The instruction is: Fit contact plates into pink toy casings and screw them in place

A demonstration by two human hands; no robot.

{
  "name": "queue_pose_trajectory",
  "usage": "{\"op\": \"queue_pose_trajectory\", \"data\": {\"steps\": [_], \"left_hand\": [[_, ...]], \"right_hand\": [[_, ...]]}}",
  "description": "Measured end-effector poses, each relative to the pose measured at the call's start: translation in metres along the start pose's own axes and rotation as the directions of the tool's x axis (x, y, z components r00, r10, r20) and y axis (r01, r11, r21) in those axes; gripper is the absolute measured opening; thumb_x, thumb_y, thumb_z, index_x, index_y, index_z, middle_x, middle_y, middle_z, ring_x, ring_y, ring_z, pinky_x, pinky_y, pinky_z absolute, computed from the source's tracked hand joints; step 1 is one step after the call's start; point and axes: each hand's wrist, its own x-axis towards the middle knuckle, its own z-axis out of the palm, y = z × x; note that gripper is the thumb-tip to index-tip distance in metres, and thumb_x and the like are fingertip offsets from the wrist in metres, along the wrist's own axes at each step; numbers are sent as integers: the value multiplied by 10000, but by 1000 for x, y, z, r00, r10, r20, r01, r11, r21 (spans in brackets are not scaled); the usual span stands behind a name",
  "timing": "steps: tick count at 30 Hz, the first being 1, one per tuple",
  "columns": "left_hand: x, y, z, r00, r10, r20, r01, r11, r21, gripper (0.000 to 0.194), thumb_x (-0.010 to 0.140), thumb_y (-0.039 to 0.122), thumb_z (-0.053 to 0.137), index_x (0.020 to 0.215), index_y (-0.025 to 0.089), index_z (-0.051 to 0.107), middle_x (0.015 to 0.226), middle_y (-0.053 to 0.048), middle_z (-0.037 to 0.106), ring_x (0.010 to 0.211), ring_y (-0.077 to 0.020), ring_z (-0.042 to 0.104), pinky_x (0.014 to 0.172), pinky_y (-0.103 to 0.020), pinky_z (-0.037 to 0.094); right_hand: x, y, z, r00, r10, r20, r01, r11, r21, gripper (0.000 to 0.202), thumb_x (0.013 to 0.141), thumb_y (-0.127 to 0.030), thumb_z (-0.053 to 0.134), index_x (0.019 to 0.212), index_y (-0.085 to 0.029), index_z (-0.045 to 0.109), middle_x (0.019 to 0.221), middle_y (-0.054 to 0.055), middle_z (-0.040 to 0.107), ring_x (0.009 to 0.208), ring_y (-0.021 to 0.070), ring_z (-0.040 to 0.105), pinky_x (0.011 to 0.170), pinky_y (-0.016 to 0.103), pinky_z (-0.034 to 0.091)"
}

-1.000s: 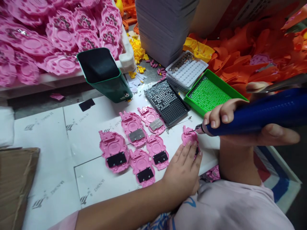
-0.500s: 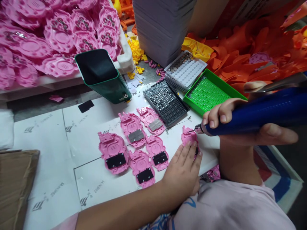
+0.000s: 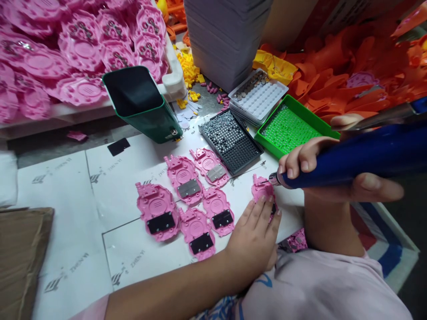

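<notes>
Close to the table's near edge, a left hand (image 3: 255,235) lies flat, fingers spread, pinning a small pink plastic part (image 3: 262,189). The right hand (image 3: 320,164) is wrapped around a blue electric screwdriver (image 3: 360,153), its bit resting on the part's top. Whether a screw sits under the bit is too small to tell. If the tip skids, it could jab the nearby fingertips or mar the plastic. Five similar pink parts (image 3: 187,200) lie just left.

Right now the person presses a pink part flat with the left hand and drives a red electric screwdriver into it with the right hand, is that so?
Not quite: the screwdriver is blue, not red, as the head view shows. The rest holds: the left hand presses the pink part flat on the table while the right hand brings the tip to it.
</notes>
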Motion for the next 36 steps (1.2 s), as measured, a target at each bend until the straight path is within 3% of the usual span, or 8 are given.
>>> {"op": "queue_pose_trajectory", "data": {"steps": [7,12,16,23,30,36], "left_hand": [[2,-1,0,1000,10,10,-10,1000,1,656,723,388,605,1271,39,508,1380,-294,437,1331,-404,360,1056,-504,344],[1,-1,0,1000,14,18,-14,1000,-13,683,718,391,618,1283,27,493,1386,-297,427,1332,-416,349,1062,-515,337],[0,0,1,1000,10,25,-9,1000,-20,696,733,402,619,1299,22,479,1388,-294,427,1335,-417,344,1079,-519,319],[0,-1,2,1000,7,29,-6,1000,-26,690,755,402,601,1315,19,472,1400,-288,415,1343,-410,335,1086,-516,320],[-2,1,4,997,-7,79,10,999,-33,703,777,415,577,1352,32,443,1448,-264,359,1387,-400,244,1100,-524,300],[2,2,-3,971,-93,221,95,995,4,750,788,511,560,1348,23,457,1470,-272,313,1387,-453,178,1092,-609,243]], "right_hand": [[-9,11,-10,996,-11,85,18,997,-81,331,728,-489,686,916,-228,608,669,1,536,537,162,556,537,346,495],[-9,2,9,999,24,-26,-27,993,-113,300,737,-431,672,925,-214,585,704,21,540,592,177,556,580,367,484],[-3,-4,22,997,67,39,-57,974,-220,296,738,-438,660,860,-183,572,681,25,539,592,173,556,567,350,463],[-1,2,19,998,59,26,-52,975,-214,303,724,-436,674,865,-197,553,653,1,558,550,158,561,552,337,477],[-4,7,13,992,96,82,-76,971,-225,267,728,-437,640,868,-220,574,694,13,577,581,176,571,573,365,494],[4,6,15,985,151,87,-135,978,-160,295,675,-439,707,795,-208,567,626,0,565,537,164,565,506,325,472]]}}
